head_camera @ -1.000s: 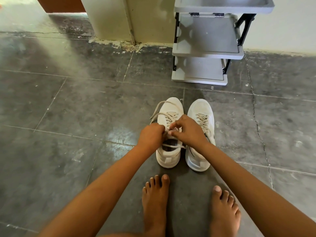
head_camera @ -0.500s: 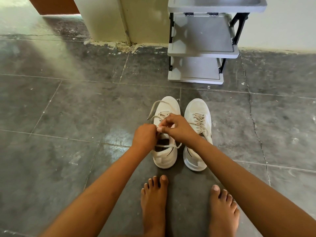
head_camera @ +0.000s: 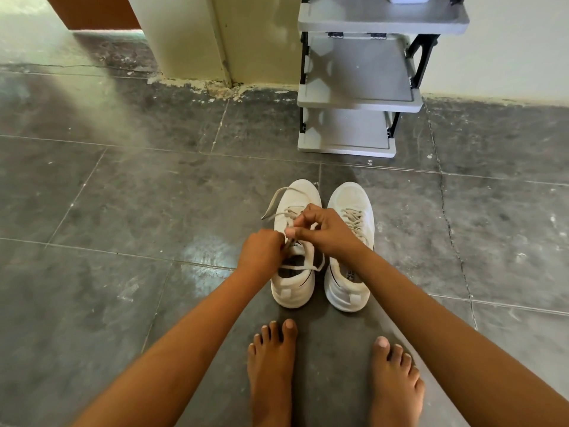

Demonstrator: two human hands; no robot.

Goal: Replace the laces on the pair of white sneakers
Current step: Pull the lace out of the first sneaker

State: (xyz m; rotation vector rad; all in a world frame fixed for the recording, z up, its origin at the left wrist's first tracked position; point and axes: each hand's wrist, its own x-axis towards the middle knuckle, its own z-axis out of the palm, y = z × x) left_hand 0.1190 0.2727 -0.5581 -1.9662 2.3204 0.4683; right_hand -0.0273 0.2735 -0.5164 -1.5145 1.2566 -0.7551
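Two white sneakers stand side by side on the dark tiled floor, toes pointing away from me. The left sneaker (head_camera: 295,282) has its off-white lace (head_camera: 278,200) partly undone, with a loose end trailing over the toe and another strand lying across its opening. My left hand (head_camera: 260,252) pinches the lace at the top eyelets. My right hand (head_camera: 323,229) reaches over from the right and pinches the same lace beside it. The right sneaker (head_camera: 349,283) is still fully laced and untouched.
A grey plastic shoe rack (head_camera: 357,87) with black posts stands against the wall behind the sneakers. A cream pillar (head_camera: 197,38) rises to its left. My bare feet (head_camera: 272,371) rest on the floor just in front of the shoes.
Both hands have stayed together over the left sneaker's lace, with my right thumb now stretched toward the left hand. The camera has tilted slightly, so the rack sits lower in view.
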